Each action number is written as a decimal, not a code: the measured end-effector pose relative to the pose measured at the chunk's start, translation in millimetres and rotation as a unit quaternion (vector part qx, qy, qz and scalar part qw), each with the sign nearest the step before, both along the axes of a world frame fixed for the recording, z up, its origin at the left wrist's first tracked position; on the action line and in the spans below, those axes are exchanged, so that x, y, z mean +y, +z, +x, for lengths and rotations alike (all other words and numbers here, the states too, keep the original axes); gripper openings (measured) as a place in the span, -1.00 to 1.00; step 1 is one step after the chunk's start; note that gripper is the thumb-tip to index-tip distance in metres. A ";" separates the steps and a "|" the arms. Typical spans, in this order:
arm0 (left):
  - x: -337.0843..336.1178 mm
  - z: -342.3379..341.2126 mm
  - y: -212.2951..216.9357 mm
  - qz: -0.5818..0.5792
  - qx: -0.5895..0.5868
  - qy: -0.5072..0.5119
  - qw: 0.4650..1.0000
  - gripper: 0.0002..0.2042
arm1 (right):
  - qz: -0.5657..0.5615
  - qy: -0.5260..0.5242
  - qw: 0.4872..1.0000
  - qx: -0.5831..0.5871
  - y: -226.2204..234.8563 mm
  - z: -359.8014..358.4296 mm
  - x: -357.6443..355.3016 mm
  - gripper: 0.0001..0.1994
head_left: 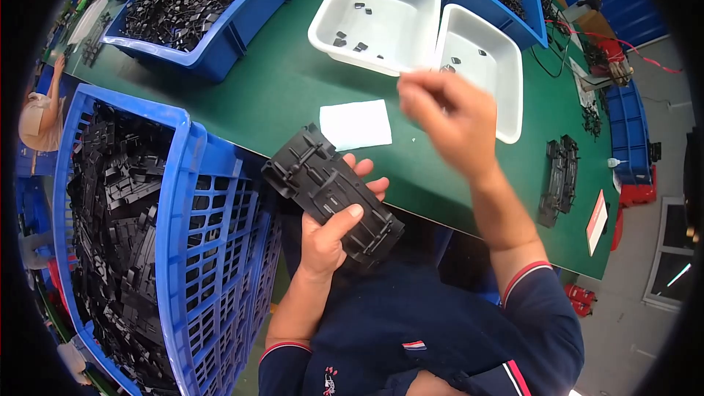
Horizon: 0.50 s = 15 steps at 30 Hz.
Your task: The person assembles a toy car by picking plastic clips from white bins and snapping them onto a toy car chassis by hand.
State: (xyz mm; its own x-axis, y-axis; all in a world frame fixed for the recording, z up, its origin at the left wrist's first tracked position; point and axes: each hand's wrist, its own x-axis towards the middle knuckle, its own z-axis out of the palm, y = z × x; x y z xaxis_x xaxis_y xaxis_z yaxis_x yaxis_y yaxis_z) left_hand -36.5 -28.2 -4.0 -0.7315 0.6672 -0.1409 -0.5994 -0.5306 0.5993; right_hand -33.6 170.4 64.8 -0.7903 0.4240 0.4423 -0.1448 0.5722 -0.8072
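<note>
A long black moulded plastic part (334, 189) lies tilted in my left hand (323, 243), whose thumb presses on its upper face while the other fingers wrap round its far side. My right hand (466, 126) is raised over the table beside the near edge of the white trays, fingertips brought together in a pinch. Whatever may be between them is too small or hidden to make out. A few small black pieces lie in the left white tray (328, 42) and in the right white tray (510, 88). Between my hands, a folded white sheet (356, 125) rests on the green table (286, 66).
At left stands a tall blue crate (180, 249) full of black moulded parts. Blue bins (213, 59) of small black pieces line the far side. More long black parts (559, 180) and a red-and-white card (598, 221) lie at right. Another person (45, 117) works at far left.
</note>
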 end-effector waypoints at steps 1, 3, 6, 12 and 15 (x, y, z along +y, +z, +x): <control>-2.8 -3.7 -1.0 -0.003 -0.007 -0.009 1.000 -0.42 | 0.001 -0.006 0.999 -0.051 6.5 -16.9 11.7 -0.84; -4.3 -8.2 -2.4 -0.003 -0.025 -0.020 0.999 -0.43 | 0.106 -0.001 0.982 -0.159 2.5 -58.4 43.7 -0.78; -2.4 -13.8 -4.2 -0.010 -0.031 -0.022 0.999 -0.43 | 0.196 -0.009 0.936 -0.291 -16.8 -110.6 73.1 -0.76; -7.6 -20.5 -6.7 -0.027 -0.009 0.000 1.000 -0.42 | 0.252 0.021 0.898 -0.359 -41.5 -140.9 75.0 -0.79; -10.7 -21.4 -8.0 -0.037 0.012 -0.002 0.999 -0.43 | 0.229 0.019 0.896 -0.380 -41.3 -144.9 70.5 -0.82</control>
State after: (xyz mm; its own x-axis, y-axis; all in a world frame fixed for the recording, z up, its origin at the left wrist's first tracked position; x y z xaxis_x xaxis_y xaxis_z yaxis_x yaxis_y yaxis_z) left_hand -57.8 -38.9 -12.0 -0.7328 0.6583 -0.1724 -0.5867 -0.4828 0.6501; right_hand -178.5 240.9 23.5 -0.9473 0.3012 -0.1093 0.3201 0.8751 -0.3630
